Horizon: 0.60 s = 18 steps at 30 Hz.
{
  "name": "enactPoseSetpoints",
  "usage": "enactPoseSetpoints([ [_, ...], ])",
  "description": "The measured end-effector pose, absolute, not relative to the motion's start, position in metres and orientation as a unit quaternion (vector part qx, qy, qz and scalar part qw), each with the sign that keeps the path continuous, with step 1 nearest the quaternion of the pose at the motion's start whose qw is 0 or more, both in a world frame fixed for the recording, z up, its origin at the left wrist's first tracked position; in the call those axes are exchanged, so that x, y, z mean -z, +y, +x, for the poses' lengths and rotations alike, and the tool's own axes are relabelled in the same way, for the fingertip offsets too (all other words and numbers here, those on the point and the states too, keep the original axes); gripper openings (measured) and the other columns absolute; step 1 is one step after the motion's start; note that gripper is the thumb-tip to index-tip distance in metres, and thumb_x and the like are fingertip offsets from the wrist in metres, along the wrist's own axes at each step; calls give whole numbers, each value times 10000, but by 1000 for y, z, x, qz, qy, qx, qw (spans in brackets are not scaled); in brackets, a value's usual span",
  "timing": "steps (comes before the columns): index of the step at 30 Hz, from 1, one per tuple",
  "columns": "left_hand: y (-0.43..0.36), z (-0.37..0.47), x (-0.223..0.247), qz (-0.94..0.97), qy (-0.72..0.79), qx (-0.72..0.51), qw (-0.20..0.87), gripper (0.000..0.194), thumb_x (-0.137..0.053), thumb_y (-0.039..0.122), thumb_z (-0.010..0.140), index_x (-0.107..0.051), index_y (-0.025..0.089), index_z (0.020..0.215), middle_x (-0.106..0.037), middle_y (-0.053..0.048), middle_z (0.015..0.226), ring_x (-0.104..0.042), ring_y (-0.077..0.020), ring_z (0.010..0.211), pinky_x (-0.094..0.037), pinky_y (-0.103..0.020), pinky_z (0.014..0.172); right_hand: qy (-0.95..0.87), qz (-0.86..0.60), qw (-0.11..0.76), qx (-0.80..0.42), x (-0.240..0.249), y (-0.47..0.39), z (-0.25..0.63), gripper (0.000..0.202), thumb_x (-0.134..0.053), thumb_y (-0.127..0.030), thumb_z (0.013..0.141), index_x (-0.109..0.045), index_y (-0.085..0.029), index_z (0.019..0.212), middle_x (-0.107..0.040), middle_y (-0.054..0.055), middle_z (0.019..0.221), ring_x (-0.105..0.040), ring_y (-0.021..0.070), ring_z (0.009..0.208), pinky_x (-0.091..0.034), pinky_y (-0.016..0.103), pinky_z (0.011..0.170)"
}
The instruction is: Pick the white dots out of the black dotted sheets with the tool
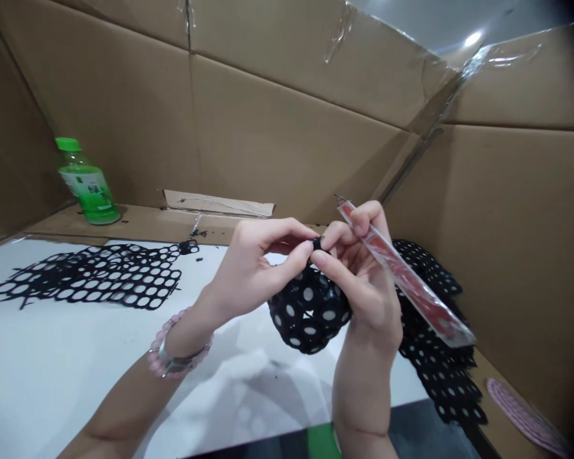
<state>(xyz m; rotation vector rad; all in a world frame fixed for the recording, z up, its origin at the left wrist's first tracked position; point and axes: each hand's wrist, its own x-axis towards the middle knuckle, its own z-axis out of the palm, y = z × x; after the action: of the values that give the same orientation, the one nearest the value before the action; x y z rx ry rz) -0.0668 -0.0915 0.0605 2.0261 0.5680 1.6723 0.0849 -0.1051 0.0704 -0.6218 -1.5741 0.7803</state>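
Note:
A rounded black piece with white dots (309, 312) hangs beneath my fingertips, above the white work surface. My left hand (263, 264) pinches a small black bit at its top edge between thumb and fingers. From the other side, my right hand (363, 268) grips the same edge with thumb and forefinger. Tucked through the upper fingers of that hand is a slim tool with a thin dark tip, its handle wrapped in red and clear plastic (406, 274). The pinched spot is partly covered by the fingers.
Black perforated sheets with round holes (124, 274) lie at left. Overlapping black dotted pieces (435, 344) are piled at right, near a pink woven oval (526, 414). A green bottle (90, 188) and a cardboard strip (220, 204) sit by the cardboard walls (277, 115).

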Motion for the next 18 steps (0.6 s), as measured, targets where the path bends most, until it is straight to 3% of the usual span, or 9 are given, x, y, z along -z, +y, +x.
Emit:
enactPoseSetpoints([
  [4, -88, -58, -56, 700, 224, -647, 202, 140, -587, 126, 861, -698, 162, 784, -722, 7, 692, -646, -88, 580, -528, -158, 555, -674, -253, 609, -333, -68, -104, 83, 352, -700, -247, 778, -364, -310, 864, -456, -40, 689, -327, 151, 488, -250, 291, 425],
  [9, -52, -69, -51, 594, 208, -693, 351, 165, -626, 284, 857, -684, 153, 775, -707, -13, 709, -652, -89, 583, -541, -165, 555, -646, -232, 648, -331, -73, -109, 96, 329, -728, -225, 737, -427, -299, 848, -407, -42, 652, -341, 148, 504, -258, 279, 448],
  [12, -17, -71, -36, 550, 253, -700, 379, 203, -600, 348, 857, -647, 155, 817, -688, -15, 728, -642, -83, 594, -532, -171, 563, -603, -216, 700, -315, -78, -117, 113, 320, -727, -153, 695, -484, -283, 856, -442, -48, 632, -372, 137, 495, -288, 267, 435],
  [14, 0, -59, -17, 588, 288, -650, 386, 202, -570, 337, 871, -646, 152, 843, -693, -32, 776, -651, -97, 644, -533, -192, 593, -602, -212, 700, -321, -79, -121, 127, 307, -711, -119, 691, -505, -274, 857, -513, -51, 627, -406, 130, 480, -306, 257, 417],
  [18, 12, -14, 29, 667, 303, -539, 417, 152, -627, 239, 841, -673, 124, 753, -659, -19, 663, -632, -129, 627, -533, -252, 624, -630, -220, 654, -355, -77, -123, 152, 294, -719, -114, 718, -514, -251, 880, -636, -26, 690, -477, 115, 490, -375, 228, 434],
])
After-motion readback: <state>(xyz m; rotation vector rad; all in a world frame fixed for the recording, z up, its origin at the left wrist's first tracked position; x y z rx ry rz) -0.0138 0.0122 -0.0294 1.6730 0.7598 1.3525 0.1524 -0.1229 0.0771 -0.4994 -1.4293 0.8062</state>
